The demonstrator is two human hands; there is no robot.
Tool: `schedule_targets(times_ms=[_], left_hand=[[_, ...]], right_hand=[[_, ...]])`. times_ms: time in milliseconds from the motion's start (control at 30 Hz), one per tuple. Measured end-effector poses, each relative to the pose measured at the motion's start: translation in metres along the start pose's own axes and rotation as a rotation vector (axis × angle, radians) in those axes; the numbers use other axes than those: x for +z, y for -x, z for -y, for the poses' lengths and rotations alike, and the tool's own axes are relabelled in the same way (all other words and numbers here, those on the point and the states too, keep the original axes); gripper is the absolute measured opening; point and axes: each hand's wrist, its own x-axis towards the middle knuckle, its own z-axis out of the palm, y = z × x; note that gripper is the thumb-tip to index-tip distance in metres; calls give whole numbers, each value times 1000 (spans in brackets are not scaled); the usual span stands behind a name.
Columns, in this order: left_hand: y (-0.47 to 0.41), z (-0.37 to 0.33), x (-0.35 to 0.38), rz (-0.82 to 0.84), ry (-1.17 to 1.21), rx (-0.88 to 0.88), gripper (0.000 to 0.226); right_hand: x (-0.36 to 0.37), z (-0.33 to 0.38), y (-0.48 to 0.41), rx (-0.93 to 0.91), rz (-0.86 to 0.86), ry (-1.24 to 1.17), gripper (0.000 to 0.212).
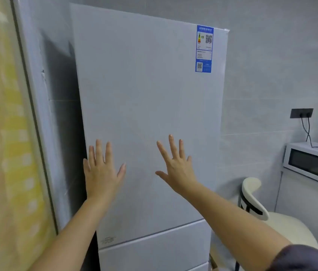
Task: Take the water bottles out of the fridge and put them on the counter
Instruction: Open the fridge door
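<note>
Head view of a tall white fridge [144, 94], upper door shut and filling the middle of the frame, contents hidden behind it; narrower drawer fronts [154, 251] below, likewise shut. Blue energy label [204, 48] stuck at the door's upper right corner. Person's left hand [101, 173] raised flat before the lower part of the upper door, close to its left edge, palm toward the panel, fingers [99, 151] straight and spread, gripping nothing. Person's right hand [177, 169] raised at like height, nearer the door's middle, apart from the left, its fingers straight and fanned, thumb out to the left, likewise holding nothing. Contact of either palm with the door not to be told from this angle. Both forearms bare, with a dark sleeve [306, 259] at the lower right corner. Left of the fridge, a dark gap, a pale frame and a blurred yellow patterned surface [3, 153]. Right of the fridge, a grey tiled wall with a black socket plate [301, 113], dark cables [307, 132] running down behind a white microwave [310, 163] standing on a white cabinet [300, 198]; a cream chair [252, 194] between cabinet and fridge
</note>
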Motion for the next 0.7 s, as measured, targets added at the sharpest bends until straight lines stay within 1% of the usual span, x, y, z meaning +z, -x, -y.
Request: schedule_targets(times_ms=[33,100,167,400,467,533,600,700], left_hand=[[-4,5,2,2,21,-43,82],[-12,15,8,4,82,-121,86],[-18,21,14,14,154,-154,90],[-39,30,27,-80,375,-243,102],[-45,32,30,-91,440,-313,105],[-50,33,32,-72,521,-414,102],[-54,35,31,-49,588,-506,93],[-57,41,30,-29,677,-584,83]], right_hand=[[5,4,-7,-26,2,13,100],[10,9,-23,-19,15,27,106],[16,11,-39,-8,25,21,112],[35,9,-67,34,49,38,123],[37,9,-69,33,47,49,124],[37,8,-68,41,59,38,122],[37,8,-69,40,65,40,122],[38,9,-69,48,67,42,122]])
